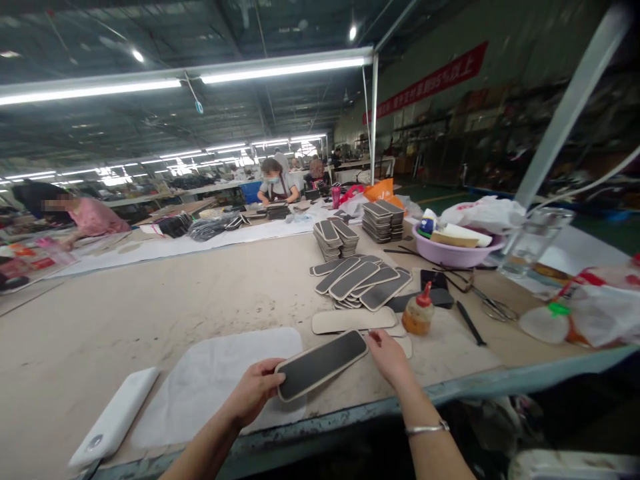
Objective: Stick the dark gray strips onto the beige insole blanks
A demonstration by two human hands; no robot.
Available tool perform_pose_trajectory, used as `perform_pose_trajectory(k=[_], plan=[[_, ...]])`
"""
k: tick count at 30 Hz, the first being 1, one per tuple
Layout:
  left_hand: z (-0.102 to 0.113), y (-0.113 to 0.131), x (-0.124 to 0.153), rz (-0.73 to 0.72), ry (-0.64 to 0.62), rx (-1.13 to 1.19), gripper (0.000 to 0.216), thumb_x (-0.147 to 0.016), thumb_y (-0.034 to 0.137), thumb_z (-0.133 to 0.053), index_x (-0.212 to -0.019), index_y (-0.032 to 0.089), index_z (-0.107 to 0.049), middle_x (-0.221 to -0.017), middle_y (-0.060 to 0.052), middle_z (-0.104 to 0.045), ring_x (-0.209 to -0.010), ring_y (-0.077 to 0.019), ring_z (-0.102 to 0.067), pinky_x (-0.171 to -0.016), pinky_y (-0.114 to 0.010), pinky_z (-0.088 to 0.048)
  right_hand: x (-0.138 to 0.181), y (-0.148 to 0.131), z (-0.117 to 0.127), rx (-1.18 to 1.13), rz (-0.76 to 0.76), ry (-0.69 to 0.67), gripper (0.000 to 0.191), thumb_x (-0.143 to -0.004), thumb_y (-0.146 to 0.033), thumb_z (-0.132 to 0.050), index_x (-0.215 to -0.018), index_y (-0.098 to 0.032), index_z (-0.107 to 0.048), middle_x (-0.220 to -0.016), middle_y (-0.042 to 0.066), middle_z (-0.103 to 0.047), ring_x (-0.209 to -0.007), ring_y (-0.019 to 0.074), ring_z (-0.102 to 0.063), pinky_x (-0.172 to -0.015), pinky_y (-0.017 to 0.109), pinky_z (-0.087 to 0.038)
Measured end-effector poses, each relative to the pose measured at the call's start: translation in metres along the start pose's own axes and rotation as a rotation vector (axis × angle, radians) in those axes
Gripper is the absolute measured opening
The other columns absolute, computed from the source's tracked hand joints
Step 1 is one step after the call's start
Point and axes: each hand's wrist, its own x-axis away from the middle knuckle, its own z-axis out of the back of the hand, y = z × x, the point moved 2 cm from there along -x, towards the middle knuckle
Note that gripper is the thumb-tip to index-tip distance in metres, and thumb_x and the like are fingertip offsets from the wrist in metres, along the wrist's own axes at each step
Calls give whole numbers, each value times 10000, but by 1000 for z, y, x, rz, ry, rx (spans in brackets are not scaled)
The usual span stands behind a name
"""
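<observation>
A long dark grey panel with rounded corners and a beige edge (323,365) is held at a slant over the table's front. My left hand (257,392) grips its near left end, thumb on top. At the far right end, my right hand (387,353) has its fingers closed on the corner. Just behind it lie pale beige panels of similar shape (353,321). A loose fan of dark panels (357,280) spreads beyond them. To the right stands a small bottle of amber liquid with a red nozzle (418,315).
Stacks of panels (383,223) rise at the back. A purple basin (455,253), scissors (495,308), a black pen-like tool (470,323) and a clear jar (533,243) sit right. A white sheet (215,380) and white device (115,417) lie left. Co-workers (278,183) sit beyond.
</observation>
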Motion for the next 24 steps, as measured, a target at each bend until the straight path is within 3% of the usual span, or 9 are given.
perform_pose_trajectory(k=[3,5,8,11,15,20,22,24], plan=[[-13,2,9,-41,-24,57,286,-678,210,-683,-948,122,-657,-847,-69,-640,-777,-172,-557,-744,-284,-420,1,1,-2,-136,-69,-10,393,-807,-437,-437,-1075,-167,-534,-1031,123,-626,-962,228,-574,-834,335,-402],[-21,4,15,-59,-36,98,281,-682,201,-683,-952,127,-657,-851,-68,-636,-769,-166,-555,-741,-282,-422,7,-2,-6,-238,-109,-64,443,-820,-510,-385,-1048,-162,-538,-969,130,-644,-870,214,-614,-759,330,-454],[-31,6,25,-67,-34,150,249,-676,188,-690,-916,135,-652,-848,-59,-627,-764,-160,-557,-731,-276,-426,19,-13,-16,-627,-203,-252,497,-801,-590,-389,-1050,-176,-505,-930,120,-656,-770,182,-643,-648,292,-496],[-37,5,33,-73,-12,194,202,-667,176,-697,-857,147,-637,-822,-40,-617,-752,-149,-559,-708,-260,-428,29,-25,-27,-947,-296,-362,518,-726,-598,-534,-1047,-195,-478,-857,84,-659,-707,154,-642,-579,242,-488],[-44,6,45,-83,9,261,188,-675,162,-690,-842,178,-607,-786,-5,-602,-732,-135,-569,-693,-245,-429,37,-34,-37,-905,-360,-366,502,-687,-620,-566,-920,-177,-528,-670,52,-643,-546,130,-603,-450,196,-432],[-52,2,59,-82,14,329,211,-637,172,-719,-798,181,-584,-721,10,-580,-648,-125,-569,-645,-245,-429,46,-44,-44,-1008,-312,-555,536,-702,-657,-513,-885,-157,-573,-680,72,-659,-609,150,-632,-508,214,-469],[-51,-4,61,-86,39,332,225,-616,194,-736,-778,173,-580,-694,11,-570,-613,-121,-558,-617,-243,-426,45,-47,-43,-1147,-240,-519,432,-705,-568,-584,-854,-163,-580,-733,58,-669,-648,140,-630,-553,220,-484],[-46,-15,61,-65,71,323,251,-592,217,-755,-766,161,-583,-675,6,-565,-604,-126,-555,-611,-250,-430,41,-47,-39,-1247,-174,-383,334,-682,-457,-655,-841,-173,-582,-758,38,-673,-655,132,-622,-567,223,-489]])
